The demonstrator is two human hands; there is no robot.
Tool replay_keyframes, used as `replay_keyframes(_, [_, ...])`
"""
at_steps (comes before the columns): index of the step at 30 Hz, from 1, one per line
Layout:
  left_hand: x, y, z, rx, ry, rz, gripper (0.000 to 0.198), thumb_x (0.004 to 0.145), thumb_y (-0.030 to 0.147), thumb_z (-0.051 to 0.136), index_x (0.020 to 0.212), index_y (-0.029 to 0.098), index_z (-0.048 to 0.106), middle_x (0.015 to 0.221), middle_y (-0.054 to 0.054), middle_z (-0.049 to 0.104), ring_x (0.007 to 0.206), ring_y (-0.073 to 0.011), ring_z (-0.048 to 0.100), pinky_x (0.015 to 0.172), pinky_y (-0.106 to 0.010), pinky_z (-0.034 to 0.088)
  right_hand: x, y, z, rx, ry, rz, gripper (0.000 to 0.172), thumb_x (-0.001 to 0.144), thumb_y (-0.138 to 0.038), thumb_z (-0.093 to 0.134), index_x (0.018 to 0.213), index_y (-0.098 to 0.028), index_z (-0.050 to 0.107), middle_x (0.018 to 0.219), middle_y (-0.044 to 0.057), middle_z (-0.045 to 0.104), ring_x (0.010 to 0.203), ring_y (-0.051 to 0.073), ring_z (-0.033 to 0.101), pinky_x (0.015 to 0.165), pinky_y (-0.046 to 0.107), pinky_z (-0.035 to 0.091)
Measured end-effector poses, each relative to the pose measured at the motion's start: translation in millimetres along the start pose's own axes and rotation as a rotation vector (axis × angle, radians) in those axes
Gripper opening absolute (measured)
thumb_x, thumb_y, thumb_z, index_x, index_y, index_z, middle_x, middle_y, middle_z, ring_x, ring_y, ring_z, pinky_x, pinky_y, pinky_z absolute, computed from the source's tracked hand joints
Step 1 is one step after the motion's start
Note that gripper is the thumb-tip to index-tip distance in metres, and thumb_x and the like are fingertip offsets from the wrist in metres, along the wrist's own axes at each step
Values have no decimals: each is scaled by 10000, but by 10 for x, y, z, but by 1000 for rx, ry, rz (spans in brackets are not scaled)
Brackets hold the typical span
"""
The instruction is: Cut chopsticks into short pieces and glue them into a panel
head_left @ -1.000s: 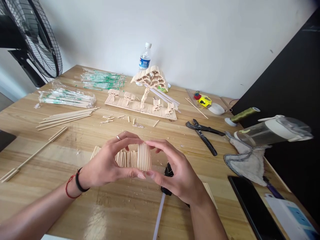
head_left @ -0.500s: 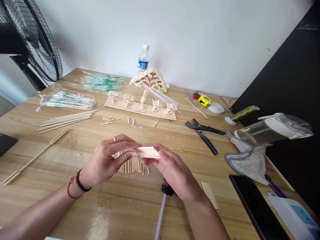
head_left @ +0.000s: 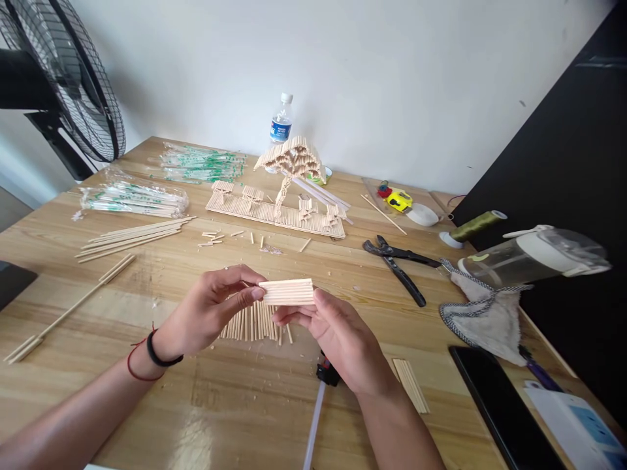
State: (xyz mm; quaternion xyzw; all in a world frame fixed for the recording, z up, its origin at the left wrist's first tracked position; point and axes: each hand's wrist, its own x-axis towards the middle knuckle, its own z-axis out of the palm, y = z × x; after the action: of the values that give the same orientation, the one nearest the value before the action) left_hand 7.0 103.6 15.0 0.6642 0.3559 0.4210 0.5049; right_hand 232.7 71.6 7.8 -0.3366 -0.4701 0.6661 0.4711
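A small panel of short wooden sticks [head_left: 288, 292] laid side by side is held up between both hands. My left hand [head_left: 218, 305] pinches its left end between thumb and fingers. At the right end, my right hand [head_left: 337, 329] grips it with the thumb on the edge and fingers below. Under the hands lies a row of cut sticks [head_left: 249, 324] on the table. Partly hidden by my right hand is a black tool [head_left: 327, 371] with a clear glue stick [head_left: 315, 424] behind it. Another flat stick panel [head_left: 411, 385] rests to the right.
Farther back stands a stick-built tree model [head_left: 289, 163] on a slatted base [head_left: 274, 212]. Long sticks [head_left: 134, 238] and bagged sticks [head_left: 134, 198] lie left. Pliers [head_left: 396, 261], a cloth [head_left: 484, 320], a clear cup [head_left: 529, 254] and a phone [head_left: 504, 405] are at the right.
The stick panel has turned so its flat face shows more. My left fingers have drawn back toward its left end, and my right fingers cover less of it.
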Motion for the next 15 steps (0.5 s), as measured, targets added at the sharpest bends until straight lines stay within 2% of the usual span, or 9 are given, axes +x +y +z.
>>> replay_keyframes(3, [3, -3, -9, 5, 24, -35, 305, 1004, 451, 722, 967, 158, 795, 865, -48, 772, 780, -148, 682, 717, -239, 539, -5, 1, -22, -263, 182, -111, 270, 1044, -468, 664, 1092, -244, 807, 981, 54, 808, 932, 230, 763, 931, 399, 615])
replay_keyframes(5, [4, -4, -14, 33, 31, -55, 308, 1002, 446, 723, 961, 150, 797, 862, -56, 779, 776, -154, 685, 712, -247, 542, -3, -6, -51, -350, 255, -174, 226, 1004, -447, 724, 1093, -257, 806, 966, 42, 811, 897, 225, 773, 891, 387, 647])
replay_keyframes(15, [27, 10, -7, 60, 25, -47, 366, 991, 481, 724, 849, 152, 800, 740, -45, 760, 692, -150, 679, 663, -243, 560, 23, 41, -121, -381, 307, -206, 194, 921, -416, 818, 988, -235, 831, 848, 42, 832, 755, 226, 807, 749, 366, 706])
